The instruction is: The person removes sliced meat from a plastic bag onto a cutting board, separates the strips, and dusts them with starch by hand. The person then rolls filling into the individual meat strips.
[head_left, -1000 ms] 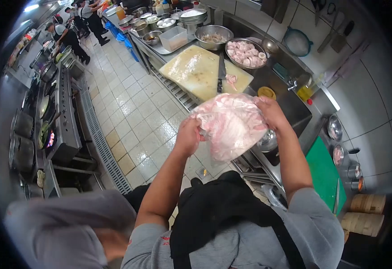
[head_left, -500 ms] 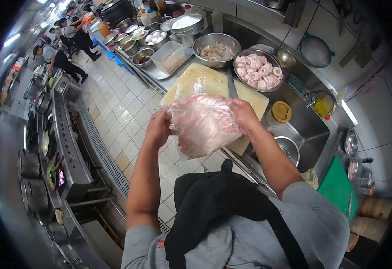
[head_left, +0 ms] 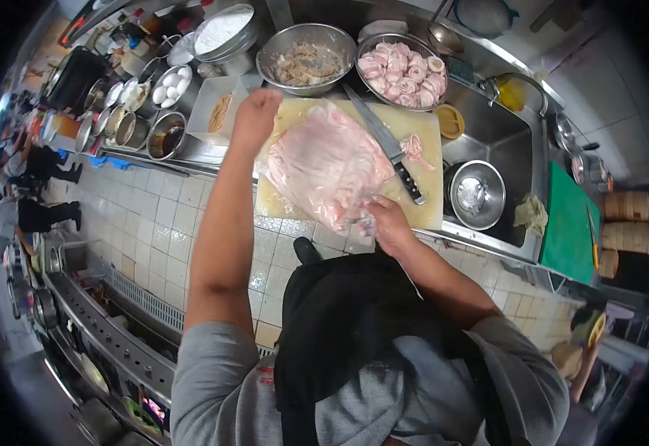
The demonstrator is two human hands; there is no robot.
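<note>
A plastic bag of pale pink meat (head_left: 328, 160) lies on the cream cutting board (head_left: 432, 178). My right hand (head_left: 390, 223) pinches the bag's near right edge. Above the board's left side is my left hand (head_left: 257, 115), its fingers curled; whether it holds anything I cannot make out. Right of the bag rests a knife (head_left: 384, 134) with a black handle, and beside it a small scrap of meat (head_left: 415, 151). Behind the board stand a bowl of grey-brown filling (head_left: 306, 63) and a colander of rolled meat pieces (head_left: 406, 74).
A sink (head_left: 499, 134) with a metal bowl (head_left: 477, 195) is on the right, beyond it a green board (head_left: 569, 215). Left stand a clear plastic tub (head_left: 216, 111) and a bowl of eggs (head_left: 171, 88). A stove (head_left: 101, 327) is lower left; people (head_left: 31, 215) stand far left.
The bag has gone from being held up by both hands to lying on the board. My left hand has come off it and moved up and left. The view has turned toward the counter.
</note>
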